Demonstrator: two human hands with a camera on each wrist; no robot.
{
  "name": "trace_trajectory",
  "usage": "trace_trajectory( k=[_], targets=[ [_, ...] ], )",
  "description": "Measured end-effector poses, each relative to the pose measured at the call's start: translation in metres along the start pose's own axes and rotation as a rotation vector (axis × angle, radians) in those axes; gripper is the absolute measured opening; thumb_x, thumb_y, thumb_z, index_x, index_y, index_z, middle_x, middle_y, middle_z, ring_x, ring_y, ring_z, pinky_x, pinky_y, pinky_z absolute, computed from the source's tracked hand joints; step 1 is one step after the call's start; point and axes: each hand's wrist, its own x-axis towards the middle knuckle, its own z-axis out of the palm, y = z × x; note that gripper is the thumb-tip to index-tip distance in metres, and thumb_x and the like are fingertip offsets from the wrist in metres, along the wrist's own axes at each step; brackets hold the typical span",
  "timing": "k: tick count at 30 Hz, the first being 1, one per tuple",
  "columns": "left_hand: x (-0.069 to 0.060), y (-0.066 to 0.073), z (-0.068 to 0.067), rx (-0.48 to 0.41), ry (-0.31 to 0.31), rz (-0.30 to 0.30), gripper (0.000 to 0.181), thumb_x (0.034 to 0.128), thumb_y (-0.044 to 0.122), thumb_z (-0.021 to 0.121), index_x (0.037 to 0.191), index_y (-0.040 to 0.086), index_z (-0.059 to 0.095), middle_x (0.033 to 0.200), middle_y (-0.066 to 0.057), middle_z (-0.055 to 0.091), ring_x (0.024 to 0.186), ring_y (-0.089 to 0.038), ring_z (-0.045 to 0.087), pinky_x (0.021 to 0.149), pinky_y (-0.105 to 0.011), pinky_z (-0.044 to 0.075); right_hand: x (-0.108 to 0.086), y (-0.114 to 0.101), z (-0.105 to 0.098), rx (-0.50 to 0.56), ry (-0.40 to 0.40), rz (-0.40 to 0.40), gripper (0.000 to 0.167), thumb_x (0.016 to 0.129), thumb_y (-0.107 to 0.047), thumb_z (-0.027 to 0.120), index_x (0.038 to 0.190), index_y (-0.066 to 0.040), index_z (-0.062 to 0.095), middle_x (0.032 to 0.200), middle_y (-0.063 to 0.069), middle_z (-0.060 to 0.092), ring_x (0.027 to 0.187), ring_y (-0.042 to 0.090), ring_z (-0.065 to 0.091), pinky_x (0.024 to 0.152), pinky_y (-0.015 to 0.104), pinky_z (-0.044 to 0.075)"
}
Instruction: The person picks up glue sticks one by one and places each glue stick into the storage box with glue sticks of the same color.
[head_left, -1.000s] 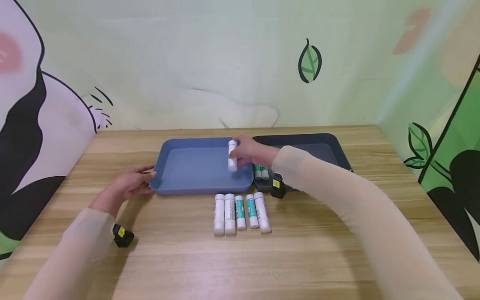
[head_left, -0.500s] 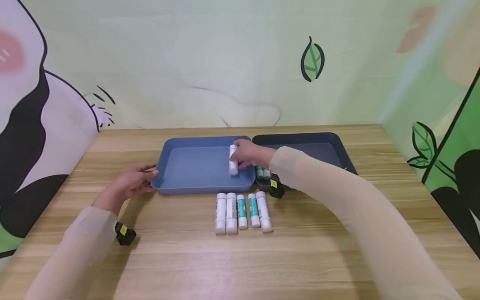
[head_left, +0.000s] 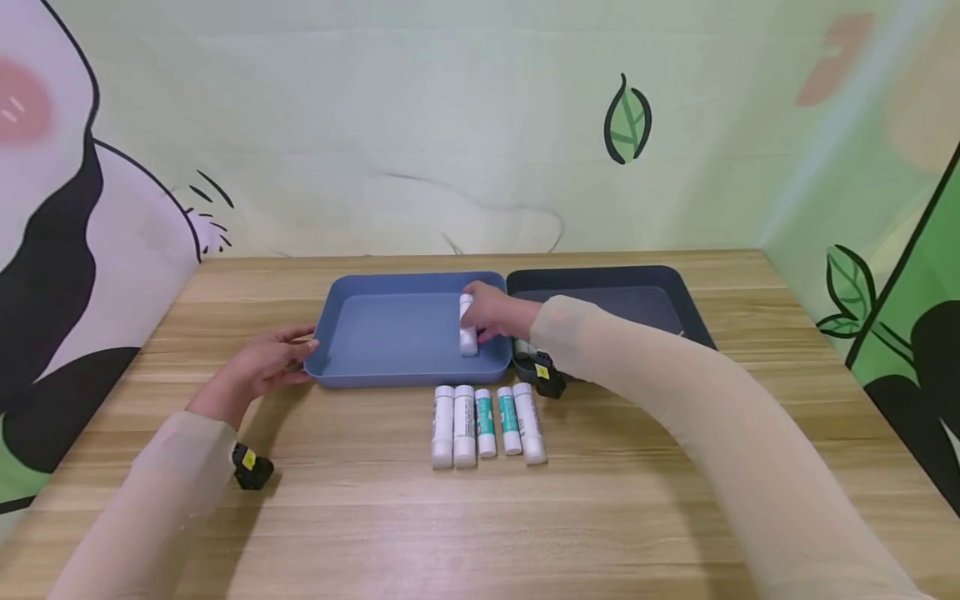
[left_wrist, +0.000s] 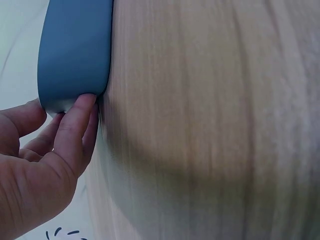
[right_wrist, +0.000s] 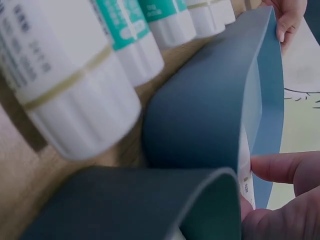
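Observation:
My right hand (head_left: 491, 310) pinches a white glue stick (head_left: 468, 342) between thumb and fingers, low inside the right end of the blue tray (head_left: 390, 333). In the right wrist view only part of this glue stick (right_wrist: 246, 187) shows, as the tray wall hides the rest. At the tray's left end, my left hand (head_left: 262, 364) grips its edge. The left wrist view shows the thumb near the rim and the other fingers (left_wrist: 72, 125) against the wall's lower part. In front of the tray lies a row of several glue sticks, large white ones (head_left: 442, 427) and smaller teal-labelled ones (head_left: 485, 425).
A dark tray (head_left: 622, 296) stands against the blue tray's right side, with glue sticks (head_left: 522, 346) partly hidden by the right wrist. The wooden table (head_left: 360, 517) ends at a wall (head_left: 375, 167) with painted figures.
My right hand has lowered the white glue stick a little, further down into the blue tray. The left hand keeps its place on the tray's edge. The row of glue sticks stays put.

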Motion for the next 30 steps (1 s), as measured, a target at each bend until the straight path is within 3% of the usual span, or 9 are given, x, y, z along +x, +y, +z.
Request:
trace_trajectory(
  k=[1, 3, 4, 6, 13, 20, 30],
  targets=[
    [0.0, 0.0, 0.0, 0.001, 0.002, -0.002, 0.063, 0.111, 0.022, 0.042, 0.165, 0.01, 0.013, 0.165, -0.025, 0.023, 0.103, -0.002, 0.056, 0.085, -0.018, 0.059, -0.034, -0.015, 0.001, -0.011, 0.004, 0.0, 0.08, 0.09, 0.009, 0.064, 0.157, -0.013, 0.029, 0.145, 0.022, 0.044, 0.12, 0.036, 0.06, 0.087, 0.05, 0.062],
    [0.0, 0.0, 0.001, 0.002, -0.003, 0.002, 0.062, 0.1111, 0.021, 0.042, 0.165, 0.01, 0.012, 0.166, -0.026, 0.023, 0.103, -0.001, 0.055, 0.086, -0.018, 0.058, -0.083, -0.036, 0.003, -0.039, 0.01, -0.001, 0.076, 0.093, 0.009, 0.06, 0.159, -0.009, 0.026, 0.15, 0.023, 0.041, 0.128, 0.036, 0.057, 0.095, 0.049, 0.06],
    [0.0, 0.0, 0.001, 0.005, -0.006, 0.004, 0.063, 0.1111, 0.021, 0.042, 0.165, 0.01, 0.011, 0.166, -0.026, 0.022, 0.104, -0.001, 0.055, 0.086, -0.018, 0.058, -0.1, -0.044, 0.003, -0.039, 0.006, 0.001, 0.075, 0.095, 0.009, 0.058, 0.16, -0.008, 0.025, 0.153, 0.024, 0.039, 0.133, 0.037, 0.054, 0.1, 0.05, 0.058],
    [0.0, 0.0, 0.0, 0.009, -0.012, 0.008, 0.063, 0.1113, 0.021, 0.041, 0.165, 0.009, 0.01, 0.166, -0.026, 0.021, 0.107, -0.002, 0.055, 0.086, -0.018, 0.058, -0.115, -0.05, 0.003, -0.035, 0.002, -0.002, 0.074, 0.095, 0.009, 0.057, 0.16, -0.007, 0.025, 0.154, 0.024, 0.038, 0.134, 0.037, 0.054, 0.102, 0.05, 0.057],
    [0.0, 0.002, 0.002, 0.032, -0.002, 0.014, 0.063, 0.1112, 0.022, 0.041, 0.165, 0.009, 0.011, 0.166, -0.025, 0.022, 0.122, -0.012, 0.05, 0.088, -0.017, 0.058, -0.122, -0.052, 0.0, -0.063, -0.007, -0.028, 0.077, 0.096, 0.008, 0.057, 0.162, -0.005, 0.021, 0.159, 0.025, 0.032, 0.134, 0.04, 0.053, 0.103, 0.051, 0.057],
    [0.001, 0.003, 0.002, 0.032, -0.001, 0.013, 0.063, 0.1112, 0.021, 0.041, 0.165, 0.009, 0.011, 0.165, -0.025, 0.023, 0.111, -0.004, 0.053, 0.086, -0.017, 0.058, -0.126, -0.058, -0.009, -0.089, -0.023, -0.006, 0.078, 0.097, 0.007, 0.055, 0.164, -0.01, 0.018, 0.154, 0.024, 0.04, 0.125, 0.035, 0.054, 0.102, 0.046, 0.058],
    [0.0, 0.001, 0.002, 0.048, -0.009, 0.02, 0.063, 0.1112, 0.02, 0.041, 0.164, 0.007, 0.011, 0.166, -0.026, 0.022, 0.114, -0.007, 0.053, 0.086, -0.017, 0.058, -0.17, -0.073, -0.045, -0.01, -0.117, -0.094, 0.064, 0.103, 0.001, 0.051, 0.161, -0.008, 0.024, 0.154, 0.025, 0.041, 0.145, 0.039, 0.044, 0.113, 0.049, 0.05]
  ],
)
